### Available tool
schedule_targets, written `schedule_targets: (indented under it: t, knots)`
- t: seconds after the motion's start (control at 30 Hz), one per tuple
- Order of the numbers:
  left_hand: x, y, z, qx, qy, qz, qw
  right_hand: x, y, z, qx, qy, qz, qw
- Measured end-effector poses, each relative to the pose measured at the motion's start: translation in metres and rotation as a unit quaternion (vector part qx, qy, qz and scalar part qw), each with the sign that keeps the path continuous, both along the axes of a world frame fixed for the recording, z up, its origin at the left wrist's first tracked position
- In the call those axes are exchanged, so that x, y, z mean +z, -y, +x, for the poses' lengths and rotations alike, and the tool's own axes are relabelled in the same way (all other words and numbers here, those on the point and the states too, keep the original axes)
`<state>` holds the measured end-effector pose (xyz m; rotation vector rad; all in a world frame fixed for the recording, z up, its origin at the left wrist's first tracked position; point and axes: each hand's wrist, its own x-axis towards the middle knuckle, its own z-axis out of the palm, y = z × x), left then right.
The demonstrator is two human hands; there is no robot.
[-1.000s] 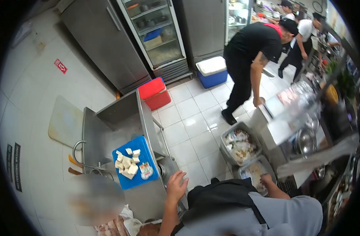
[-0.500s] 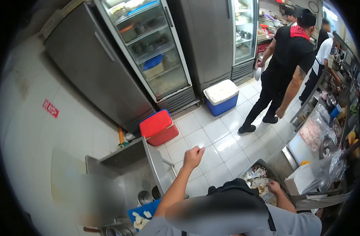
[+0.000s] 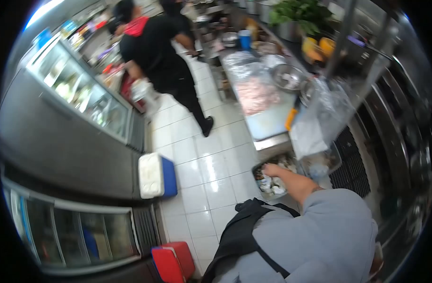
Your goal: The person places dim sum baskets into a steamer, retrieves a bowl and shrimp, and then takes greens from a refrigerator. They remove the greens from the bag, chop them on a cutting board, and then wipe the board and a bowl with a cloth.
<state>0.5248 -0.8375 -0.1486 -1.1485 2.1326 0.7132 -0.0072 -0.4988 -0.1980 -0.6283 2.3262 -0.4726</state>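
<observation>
My right hand (image 3: 272, 170) reaches out over a bin (image 3: 257, 171) on the floor, filled with scraps and crumpled white waste (image 3: 276, 187). Its fingers point down toward the scraps; blur hides whether they are open or closed, and whether they touch anything. My left hand is out of view. Above the bin, a white cutting board (image 3: 271, 123) on the counter bears pale pink raw meat (image 3: 256, 96). Beside the board lies a knife with a yellow handle (image 3: 290, 119).
Clear plastic bags (image 3: 318, 123) hang at the counter's edge, near metal bowls (image 3: 288, 77). A co-worker in black (image 3: 154, 52) stands in the tiled aisle. A blue-and-white cooler (image 3: 152, 177) and a red cooler (image 3: 173, 262) sit by the fridges (image 3: 74, 89).
My view has swung right toward the counter. My left hand has left the view. My right arm now stretches further over the bin. The co-worker holds a whitish bag-like thing, now more visible.
</observation>
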Motion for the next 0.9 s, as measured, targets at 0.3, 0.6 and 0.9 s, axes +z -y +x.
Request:
schedule_targets:
  t: [0.3,0.6,0.9]
  knots:
    - [0.003,0.096,-0.058,-0.087,0.063,0.058,0.992,0.116,0.026,0.074,-0.131,-0.026,-0.169,0.977]
    - [0.003,0.207,-0.294,-0.131,-0.164,-0.094,0.973,-0.082,-0.259,0.294,-0.566,0.210,0.129,0.787]
    - [0.002,0.134,-0.583,-0.136,-0.215,0.090,0.963,-0.036,-0.176,0.316,-0.423,0.162,0.036,0.891]
